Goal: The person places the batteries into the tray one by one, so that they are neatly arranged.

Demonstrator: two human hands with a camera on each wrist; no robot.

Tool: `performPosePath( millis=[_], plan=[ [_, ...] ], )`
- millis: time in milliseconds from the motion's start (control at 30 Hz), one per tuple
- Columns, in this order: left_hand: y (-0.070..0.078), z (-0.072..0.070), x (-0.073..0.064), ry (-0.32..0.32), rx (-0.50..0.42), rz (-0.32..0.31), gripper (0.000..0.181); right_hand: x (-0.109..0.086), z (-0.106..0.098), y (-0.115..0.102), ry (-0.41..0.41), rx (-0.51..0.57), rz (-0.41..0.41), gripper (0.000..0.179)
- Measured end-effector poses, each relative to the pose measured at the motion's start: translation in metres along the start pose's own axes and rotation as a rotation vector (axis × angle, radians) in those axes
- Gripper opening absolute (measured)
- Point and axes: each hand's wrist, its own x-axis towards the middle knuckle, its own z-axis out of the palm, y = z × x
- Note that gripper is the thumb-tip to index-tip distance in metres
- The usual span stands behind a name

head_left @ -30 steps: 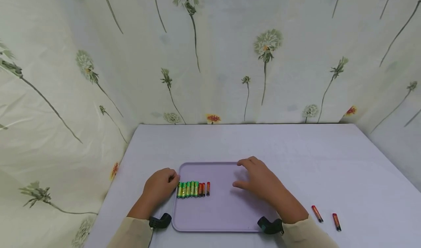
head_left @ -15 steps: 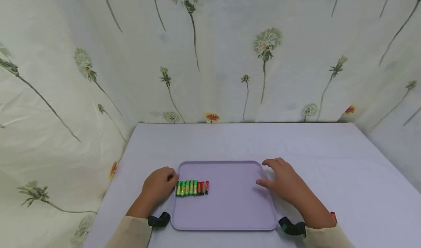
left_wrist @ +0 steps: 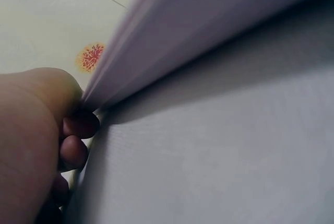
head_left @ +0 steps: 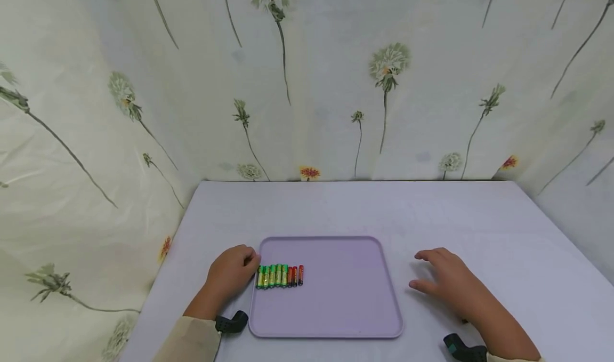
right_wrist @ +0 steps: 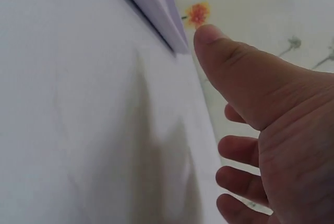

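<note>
A row of batteries lies at the left side of the lilac tray (head_left: 345, 303): several green batteries (head_left: 272, 276), then three thinner red batteries (head_left: 295, 276). My left hand (head_left: 232, 272) grips the tray's left edge, thumb and curled fingers meeting at the rim; the left wrist view shows the tray wall (left_wrist: 151, 51) running out from this pinch. Over the table to the right of the tray hovers my right hand (head_left: 451, 279), thumb and fingers apart, holding nothing. Below its wrist peeks the end of a loose battery (head_left: 464, 321), the rest hidden by the forearm.
A white cloth covers the table (head_left: 364, 207). Behind it and along the left hangs a curtain (head_left: 316, 85) printed with dandelions. Each wrist wears a black camera, such as the left wrist camera (head_left: 232, 322).
My right hand has moved right, from over the tray to the table beside it, and its forearm now covers the loose red batteries there. My left hand has stayed at the tray's edge.
</note>
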Motion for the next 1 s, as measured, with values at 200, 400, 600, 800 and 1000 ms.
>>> performPosePath(
  millis=[200,400,600,800,1000],
  plan=[
    [0.001,0.001,0.000,0.006,-0.008,-0.005,0.028,-0.015,-0.011,0.018,-0.057,-0.043,-0.004,0.080],
    [0.002,0.001,0.000,0.005,-0.005,-0.005,0.029,-0.035,-0.016,0.039,-0.108,-0.071,-0.011,0.089],
    [0.002,0.001,-0.002,0.003,-0.011,-0.006,0.029,-0.056,-0.016,0.052,-0.080,-0.113,-0.035,0.090],
    [0.002,0.000,-0.002,0.005,-0.011,-0.009,0.028,-0.067,-0.014,0.057,-0.135,-0.096,-0.041,0.087],
    [0.003,-0.001,-0.001,-0.006,-0.012,-0.009,0.028,-0.073,-0.008,0.062,-0.089,-0.147,-0.132,0.071]
  ],
)
